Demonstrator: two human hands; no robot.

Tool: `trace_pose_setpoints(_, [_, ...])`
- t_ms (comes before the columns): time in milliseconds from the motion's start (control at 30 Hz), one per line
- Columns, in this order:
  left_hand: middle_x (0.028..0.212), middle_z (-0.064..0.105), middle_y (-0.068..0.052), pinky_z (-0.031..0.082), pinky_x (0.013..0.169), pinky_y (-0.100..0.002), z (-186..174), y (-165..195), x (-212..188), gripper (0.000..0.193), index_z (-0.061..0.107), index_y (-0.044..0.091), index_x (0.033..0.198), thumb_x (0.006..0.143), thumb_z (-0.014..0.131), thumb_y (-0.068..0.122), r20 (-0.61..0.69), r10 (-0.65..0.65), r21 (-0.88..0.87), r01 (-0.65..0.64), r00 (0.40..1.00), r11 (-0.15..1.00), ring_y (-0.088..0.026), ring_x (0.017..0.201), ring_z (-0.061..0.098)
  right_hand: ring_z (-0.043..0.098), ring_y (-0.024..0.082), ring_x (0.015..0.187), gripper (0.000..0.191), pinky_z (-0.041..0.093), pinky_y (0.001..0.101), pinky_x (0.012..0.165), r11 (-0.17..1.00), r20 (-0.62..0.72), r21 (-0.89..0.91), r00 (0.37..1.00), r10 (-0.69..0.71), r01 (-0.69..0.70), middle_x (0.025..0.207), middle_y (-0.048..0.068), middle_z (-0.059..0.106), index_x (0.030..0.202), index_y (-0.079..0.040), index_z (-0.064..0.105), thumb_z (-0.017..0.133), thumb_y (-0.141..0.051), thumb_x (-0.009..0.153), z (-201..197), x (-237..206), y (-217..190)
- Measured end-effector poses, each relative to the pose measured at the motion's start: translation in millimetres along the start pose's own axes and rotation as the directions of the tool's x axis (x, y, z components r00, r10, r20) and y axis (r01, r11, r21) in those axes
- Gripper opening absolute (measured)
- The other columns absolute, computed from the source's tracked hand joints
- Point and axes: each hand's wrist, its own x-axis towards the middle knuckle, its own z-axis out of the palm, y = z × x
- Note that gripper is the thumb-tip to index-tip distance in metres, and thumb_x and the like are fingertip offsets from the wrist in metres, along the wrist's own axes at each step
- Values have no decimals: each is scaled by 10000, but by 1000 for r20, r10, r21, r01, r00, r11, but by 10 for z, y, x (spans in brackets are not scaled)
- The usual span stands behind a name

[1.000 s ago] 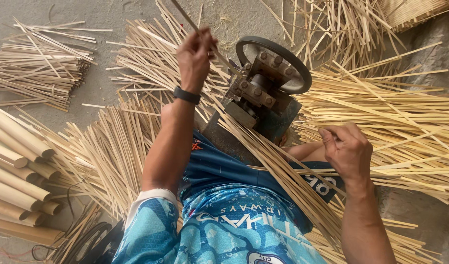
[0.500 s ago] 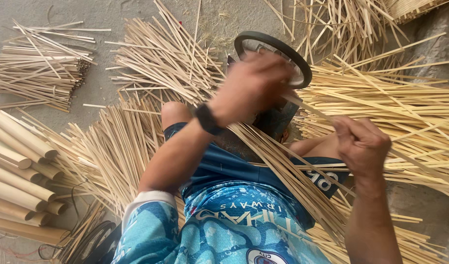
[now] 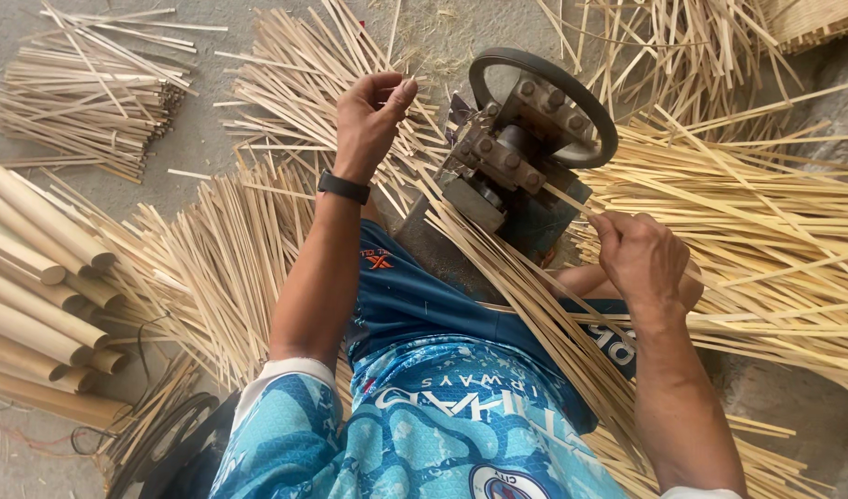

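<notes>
At the splitting machine [image 3: 525, 148]: left hand [image 3: 368, 115] pinches a bamboo strip [image 3: 433, 199] past it, right hand [image 3: 641, 259] pinch-feeds another strip [image 3: 567, 196]; split heap [image 3: 285, 74] large, unfed pile [image 3: 766, 231] remains.

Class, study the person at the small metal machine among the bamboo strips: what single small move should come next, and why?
Probably the right hand pushes its bamboo strip further into the metal machine. That strip's end already sits at the machine's side, while the left hand pinches a thin sliver on the far side, seemingly ready to draw it out.
</notes>
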Motion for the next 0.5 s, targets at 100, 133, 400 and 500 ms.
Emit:
trace_pose_setpoints(100, [1088,732,-150,644,663,-288,-46,-81,23,688,609,-12,1316,856,768,474,-11,-204,-25,204,979,979,-184,872,719,679,301,641,280,514,439,605,998,58,47,998,37,-40,720,126,700,1001,-152,821,700,-403,1028,28,-14,-26])
trace_pose_setpoints(133, [1115,715,-165,658,677,-303,-52,-106,28,744,564,-16,1347,845,762,495,11,-237,-23,237,972,971,-200,905,717,681,307,651,275,520,441,624,994,80,82,995,64,-70,725,130,706,1008,-157,821,691,-398,1041,44,-32,-23])
trace_pose_setpoints(400, [1187,675,-259,680,736,-350,301,-364,126,908,448,-66,1432,832,735,552,126,-423,-92,435,897,896,-284,990,740,739,275,730,302,570,395,683,895,433,342,893,119,-285,861,153,762,1092,-88,760,711,-326,913,402,-346,-37])
trace_pose_setpoints(500, [1173,689,-258,674,708,-352,364,-514,199,867,429,-56,1409,818,761,485,48,-442,-185,443,896,877,-287,941,737,743,268,769,322,571,403,694,904,510,342,859,52,-258,902,153,767,1049,-59,777,764,-323,864,536,-556,-5])
